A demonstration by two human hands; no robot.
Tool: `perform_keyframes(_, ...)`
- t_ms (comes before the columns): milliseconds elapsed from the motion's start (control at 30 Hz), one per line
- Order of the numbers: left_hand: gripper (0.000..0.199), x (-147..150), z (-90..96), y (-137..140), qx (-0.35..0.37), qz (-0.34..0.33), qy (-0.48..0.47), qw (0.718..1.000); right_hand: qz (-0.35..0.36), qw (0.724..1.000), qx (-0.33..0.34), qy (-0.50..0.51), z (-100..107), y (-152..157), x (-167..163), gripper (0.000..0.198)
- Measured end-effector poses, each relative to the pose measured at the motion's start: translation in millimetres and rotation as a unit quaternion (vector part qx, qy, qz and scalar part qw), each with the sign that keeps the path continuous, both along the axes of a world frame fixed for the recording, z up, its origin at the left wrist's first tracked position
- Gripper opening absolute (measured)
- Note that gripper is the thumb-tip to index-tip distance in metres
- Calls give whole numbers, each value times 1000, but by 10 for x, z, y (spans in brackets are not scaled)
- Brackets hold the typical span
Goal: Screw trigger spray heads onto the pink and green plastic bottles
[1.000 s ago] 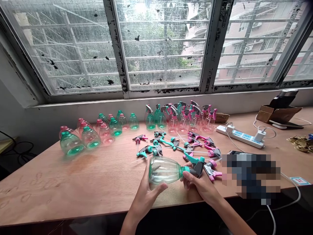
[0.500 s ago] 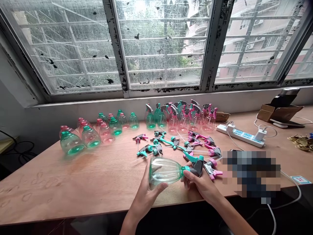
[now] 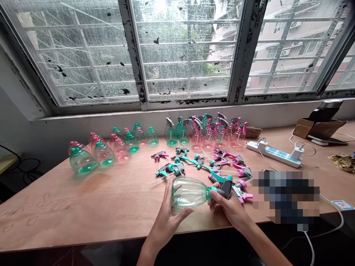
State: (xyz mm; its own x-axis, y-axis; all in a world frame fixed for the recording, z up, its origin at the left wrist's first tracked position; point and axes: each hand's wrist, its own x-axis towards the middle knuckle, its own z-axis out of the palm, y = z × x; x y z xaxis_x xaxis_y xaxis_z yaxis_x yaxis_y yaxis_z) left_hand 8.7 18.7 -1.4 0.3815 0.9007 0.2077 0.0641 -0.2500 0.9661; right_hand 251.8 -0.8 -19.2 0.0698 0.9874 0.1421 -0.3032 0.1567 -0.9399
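The one view looks from the person's head, forward and down across the table (image 3: 94,210) toward the window (image 3: 184,55), which fills the top of the frame. It sits above the table's near edge, close to the left hand (image 3: 166,221) and right hand (image 3: 232,210) at lower centre, and wide enough to take in the wall (image 3: 16,111) at far left.
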Motion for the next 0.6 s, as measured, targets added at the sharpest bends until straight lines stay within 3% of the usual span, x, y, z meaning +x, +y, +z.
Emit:
perform_keyframes(200, 94, 2, -42, 10, 36, -8, 13, 999, -2, 1000, 0, 2, 1, 3, 3, 35)
perform_keyframes(367, 112, 19, 26, -23, -10, 9, -4, 1000, 1, 1000, -2, -1, 1, -3, -7, 35)
perform_keyframes(600, 107, 34, 81, -14, -28, -1, -21, 999, 2, 1000, -5, 8, 49, -12, -32, 41)
